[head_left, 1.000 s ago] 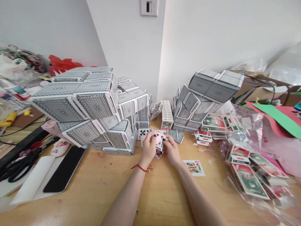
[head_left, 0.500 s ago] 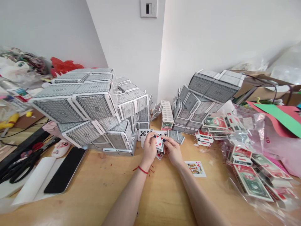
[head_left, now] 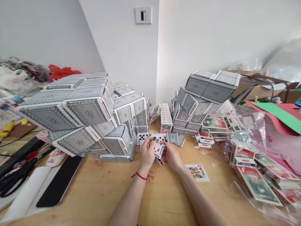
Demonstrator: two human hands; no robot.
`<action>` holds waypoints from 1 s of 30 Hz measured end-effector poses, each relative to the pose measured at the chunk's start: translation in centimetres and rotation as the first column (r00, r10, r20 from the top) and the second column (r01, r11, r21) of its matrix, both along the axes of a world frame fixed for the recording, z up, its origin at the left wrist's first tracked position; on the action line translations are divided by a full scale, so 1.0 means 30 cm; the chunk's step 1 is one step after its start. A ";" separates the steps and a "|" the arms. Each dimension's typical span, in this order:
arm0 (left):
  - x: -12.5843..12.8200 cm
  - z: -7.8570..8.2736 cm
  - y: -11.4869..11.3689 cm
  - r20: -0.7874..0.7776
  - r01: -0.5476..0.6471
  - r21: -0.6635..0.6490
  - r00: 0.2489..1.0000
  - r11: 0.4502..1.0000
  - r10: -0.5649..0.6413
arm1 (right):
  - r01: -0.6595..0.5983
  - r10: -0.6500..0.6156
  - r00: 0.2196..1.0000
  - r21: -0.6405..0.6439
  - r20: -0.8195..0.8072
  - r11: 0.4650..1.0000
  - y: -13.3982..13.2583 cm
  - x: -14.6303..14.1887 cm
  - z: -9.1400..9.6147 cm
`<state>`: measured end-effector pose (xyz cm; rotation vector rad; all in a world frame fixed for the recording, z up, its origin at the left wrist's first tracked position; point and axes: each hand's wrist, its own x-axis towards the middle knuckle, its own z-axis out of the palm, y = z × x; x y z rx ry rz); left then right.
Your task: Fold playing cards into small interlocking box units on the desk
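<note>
Between my two hands is a folded playing card (head_left: 158,149) with red hearts on its upper face and a patterned grey edge at the front. My left hand (head_left: 148,153) pinches it from the left, thumb on top. On the right, my right hand (head_left: 172,155) grips its other side with curled fingers, partly hidden behind the card. Just beyond lie face-up black-suit cards (head_left: 144,137) and grey-backed cards (head_left: 174,138). A king of hearts (head_left: 197,172) lies flat right of my right forearm.
Stacks of blocks made from grey-backed cards stand at left (head_left: 89,113) and right (head_left: 209,86). A row of card boxes (head_left: 166,117) runs between them. Card boxes in plastic (head_left: 257,183) cover the right side. A black phone (head_left: 60,182) and black scissors (head_left: 17,175) lie left.
The view has shifted slightly. The folded card has tilted in my hands, and my right hand's fingers have moved lower along its right side.
</note>
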<state>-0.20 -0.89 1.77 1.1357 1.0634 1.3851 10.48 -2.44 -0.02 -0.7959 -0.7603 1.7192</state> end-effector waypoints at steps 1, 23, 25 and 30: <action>0.000 -0.004 0.002 -0.034 -0.012 0.024 0.999 1.000 0.012 | 0.007 -0.007 1.000 -0.008 0.023 1.000 0.002 -0.002 -0.004; -0.027 -0.018 0.030 -0.241 0.052 -0.041 0.969 0.998 -0.061 | -0.064 -0.038 0.882 0.200 0.470 0.978 -0.003 0.031 0.018; -0.029 -0.013 0.028 -0.272 0.090 -0.041 0.957 0.995 -0.098 | -0.061 -0.049 0.875 0.210 0.482 0.976 -0.003 0.035 0.021; -0.034 -0.014 0.028 -0.287 0.130 -0.023 0.949 0.991 -0.131 | -0.057 -0.052 0.884 0.217 0.464 0.975 -0.002 0.037 0.014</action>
